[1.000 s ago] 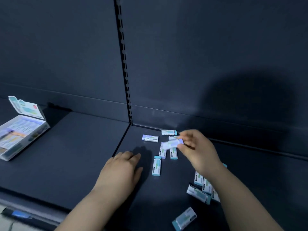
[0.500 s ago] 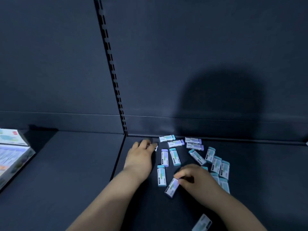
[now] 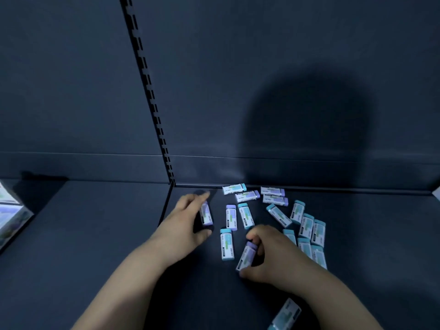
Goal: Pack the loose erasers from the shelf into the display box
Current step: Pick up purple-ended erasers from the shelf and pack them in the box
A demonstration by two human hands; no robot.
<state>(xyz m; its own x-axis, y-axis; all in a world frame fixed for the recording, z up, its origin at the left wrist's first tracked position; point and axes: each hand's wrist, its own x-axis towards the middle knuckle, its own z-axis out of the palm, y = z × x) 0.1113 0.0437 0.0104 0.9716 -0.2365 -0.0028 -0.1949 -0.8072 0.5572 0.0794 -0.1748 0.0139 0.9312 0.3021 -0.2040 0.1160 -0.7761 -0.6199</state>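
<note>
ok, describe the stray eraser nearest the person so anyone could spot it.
On the dark shelf, right of the slotted upright, find the right hand. Nearer the camera, beside that forearm, one teal-capped eraser lies alone, apart from the cluster.

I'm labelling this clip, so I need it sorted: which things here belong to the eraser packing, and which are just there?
Job: loose erasers; shelf they lie on; display box at left edge; left hand gripping the far purple eraser; right hand pinching the near purple eraser.
Just there: slotted upright; back panel; shadow on it.
</note>
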